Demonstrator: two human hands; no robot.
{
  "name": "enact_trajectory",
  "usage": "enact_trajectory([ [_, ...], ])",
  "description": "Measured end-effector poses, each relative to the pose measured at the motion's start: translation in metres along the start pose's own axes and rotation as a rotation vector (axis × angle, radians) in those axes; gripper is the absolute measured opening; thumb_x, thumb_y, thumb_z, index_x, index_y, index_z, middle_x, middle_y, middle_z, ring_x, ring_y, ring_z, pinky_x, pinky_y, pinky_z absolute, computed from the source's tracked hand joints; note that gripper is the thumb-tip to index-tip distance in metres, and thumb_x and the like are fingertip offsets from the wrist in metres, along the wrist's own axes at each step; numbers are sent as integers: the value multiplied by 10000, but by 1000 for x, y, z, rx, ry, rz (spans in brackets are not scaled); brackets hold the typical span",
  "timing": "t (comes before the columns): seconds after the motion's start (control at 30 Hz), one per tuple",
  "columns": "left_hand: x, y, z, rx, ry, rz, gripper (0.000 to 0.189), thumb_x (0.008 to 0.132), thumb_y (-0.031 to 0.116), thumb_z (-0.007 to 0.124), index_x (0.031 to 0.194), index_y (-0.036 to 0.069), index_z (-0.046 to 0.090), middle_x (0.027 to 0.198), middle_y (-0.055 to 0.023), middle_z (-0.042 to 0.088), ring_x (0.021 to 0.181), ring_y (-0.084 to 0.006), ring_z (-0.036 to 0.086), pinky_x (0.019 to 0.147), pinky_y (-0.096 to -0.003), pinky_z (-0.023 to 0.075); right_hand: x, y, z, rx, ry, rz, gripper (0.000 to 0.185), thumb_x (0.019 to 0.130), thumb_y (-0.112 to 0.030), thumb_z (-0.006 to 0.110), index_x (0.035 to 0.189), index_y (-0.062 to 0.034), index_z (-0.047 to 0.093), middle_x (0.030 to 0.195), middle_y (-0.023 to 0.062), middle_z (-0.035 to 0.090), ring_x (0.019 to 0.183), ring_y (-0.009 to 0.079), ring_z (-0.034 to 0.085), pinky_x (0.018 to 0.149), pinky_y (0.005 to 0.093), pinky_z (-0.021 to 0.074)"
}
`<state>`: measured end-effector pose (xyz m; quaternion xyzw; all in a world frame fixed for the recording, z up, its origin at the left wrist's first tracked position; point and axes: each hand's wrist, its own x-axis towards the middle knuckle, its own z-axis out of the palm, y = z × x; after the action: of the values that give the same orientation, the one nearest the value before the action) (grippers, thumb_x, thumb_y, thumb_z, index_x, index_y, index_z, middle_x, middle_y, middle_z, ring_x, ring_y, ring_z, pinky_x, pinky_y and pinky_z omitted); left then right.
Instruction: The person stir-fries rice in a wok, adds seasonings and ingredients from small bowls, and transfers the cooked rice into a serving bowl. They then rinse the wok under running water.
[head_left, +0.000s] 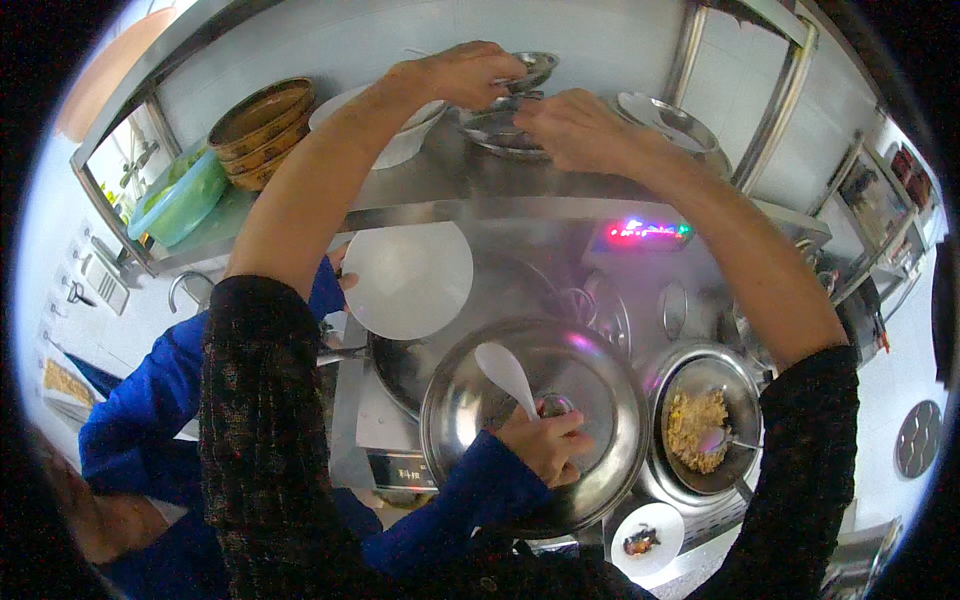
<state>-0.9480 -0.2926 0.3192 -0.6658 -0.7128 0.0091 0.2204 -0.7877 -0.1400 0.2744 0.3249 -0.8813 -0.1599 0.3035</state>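
Both of my arms, in dark sleeves, reach up to a stainless steel shelf (420, 214). My left hand (480, 73) grips the rim of a small metal dish (537, 69). My right hand (566, 131) is at the edge of a stack of metal plates (495, 131) just below it; whether its fingers hold one cannot be told. A white bowl (405, 150) stands left of the plates. To their right lies a round metal tray (694, 127) with a white plate in it.
Below, a co-worker in blue sleeves holds a white plate (409, 281), and their other hand (547, 442) holds a white spoon (506, 375) at a large metal lid (600, 480). Crumbly yellow food (697, 427) fills a pan at right. Brown bowls (262, 131) and a green basin (184, 199) stand on the shelf.
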Motion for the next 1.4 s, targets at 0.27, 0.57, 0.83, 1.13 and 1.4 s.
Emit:
enact_trajectory([
  [0.27,10,39,-7,50,0,-14,353,935,258,566,1241,93,629,1149,-164,673,1000,-385,652,898,-471,511,-59,-61,-93,-45,-48,-93,181,706,-23,633,881,-16,591,889,120,602,824,324,638,652,444,529],
  [0.57,-16,25,12,-56,-24,113,391,926,273,597,1258,67,623,1202,-184,652,1076,-371,627,963,-462,482,-263,-200,-241,-11,-267,560,257,694,-84,684,930,-26,599,876,127,617,791,359,649,644,456,532],
  [0.83,-3,-75,38,72,99,37,413,905,273,638,1244,38,629,1211,-212,641,1125,-362,605,1006,-463,456,-519,-285,-278,-429,-315,1338,113,796,-147,664,860,-59,636,806,159,659,726,396,655,618,514,497],
  [1.13,122,192,-76,20,359,434,386,928,292,629,1215,35,648,1184,-190,653,1098,-323,622,949,-438,486,-710,-350,-253,-138,1803,2222,98,810,-19,592,857,61,623,836,155,676,617,257,677,512,392,568],
  [1.4,23,722,-92,-1445,-437,388,554,1029,441,466,1439,69,450,1139,-172,638,1053,-281,643,761,-351,600,-605,-533,-378,-281,960,1662,114,670,-93,657,770,-40,666,797,158,666,727,304,655,649,437,513],
])
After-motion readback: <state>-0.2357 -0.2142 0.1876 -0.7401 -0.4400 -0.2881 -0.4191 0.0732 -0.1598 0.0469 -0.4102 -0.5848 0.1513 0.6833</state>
